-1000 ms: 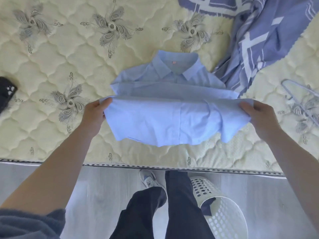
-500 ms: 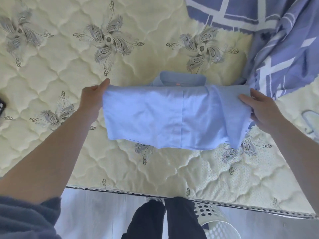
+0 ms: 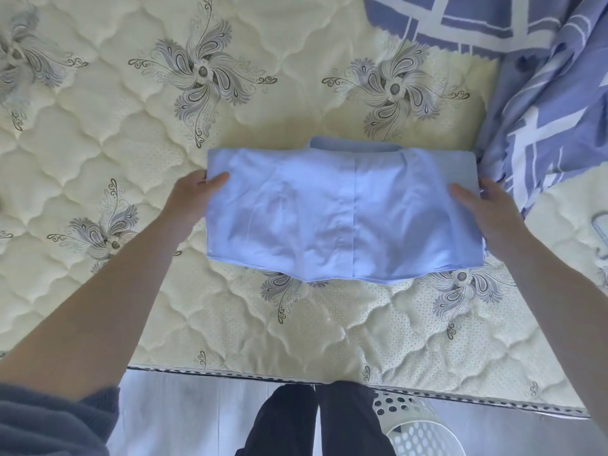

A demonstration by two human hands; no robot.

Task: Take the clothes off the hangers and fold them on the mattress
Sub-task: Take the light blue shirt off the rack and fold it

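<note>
A light blue shirt (image 3: 342,212) lies folded into a flat rectangle on the cream quilted mattress (image 3: 131,153), its collar peeking out at the far edge. My left hand (image 3: 192,199) holds the shirt's left edge, thumb on top of the cloth. My right hand (image 3: 483,209) holds the right edge the same way, thumb on top and fingers under the fold.
A blue and white patterned sheet (image 3: 543,93) is bunched at the back right, touching the shirt's right corner. A pale hanger (image 3: 600,225) shows at the right edge. A white perforated laundry basket (image 3: 424,429) stands on the floor by my legs, below the mattress edge (image 3: 263,373).
Both hands carried the shirt's lower half up and over the collar half and laid it flat. The fold now covers the upper part, leaving only the collar's rim showing.
</note>
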